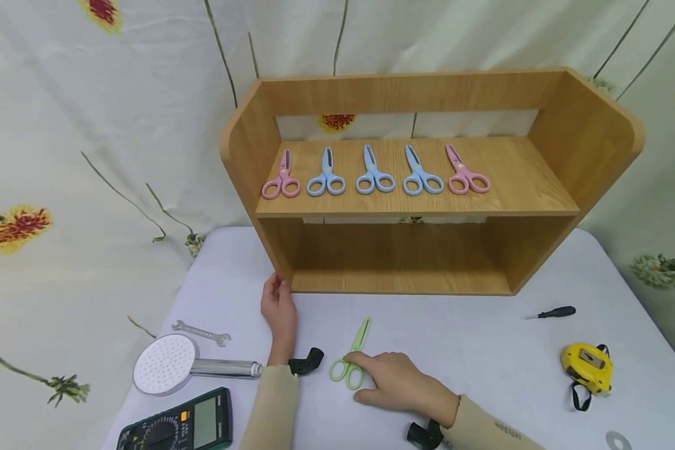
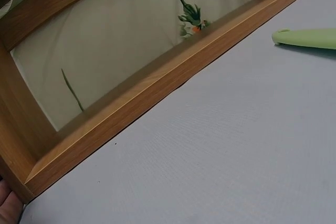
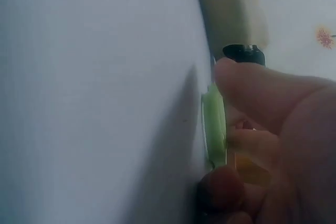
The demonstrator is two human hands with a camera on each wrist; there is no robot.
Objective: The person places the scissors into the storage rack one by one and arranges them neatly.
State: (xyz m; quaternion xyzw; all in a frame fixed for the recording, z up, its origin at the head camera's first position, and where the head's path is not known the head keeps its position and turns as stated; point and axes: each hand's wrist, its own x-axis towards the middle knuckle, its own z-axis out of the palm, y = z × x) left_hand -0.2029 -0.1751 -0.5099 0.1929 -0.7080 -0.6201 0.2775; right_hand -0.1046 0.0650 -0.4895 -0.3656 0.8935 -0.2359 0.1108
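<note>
Green scissors (image 1: 355,362) lie on the white tabletop with blades pointing toward the shelf. My right hand (image 1: 396,384) is over their handles, index fingertip on them and thumb beside a finger loop. In the right wrist view, the green scissors (image 3: 214,124) show between the spread thumb and a finger. My left hand (image 1: 280,315) touches the lower left front corner of the wooden shelf (image 1: 416,216); only its fingers (image 2: 9,205) show in the left wrist view. Across the upper board stand pink scissors (image 1: 282,181) at the left end, several blue scissors (image 1: 374,175), then other pink scissors (image 1: 465,174).
At the left lie a wrench (image 1: 201,332), a shower head (image 1: 165,365) and a multimeter (image 1: 177,425). To the right are a screwdriver (image 1: 551,313), a yellow tape measure (image 1: 589,367) and a grey ring (image 1: 617,440). A flowered cloth hangs behind.
</note>
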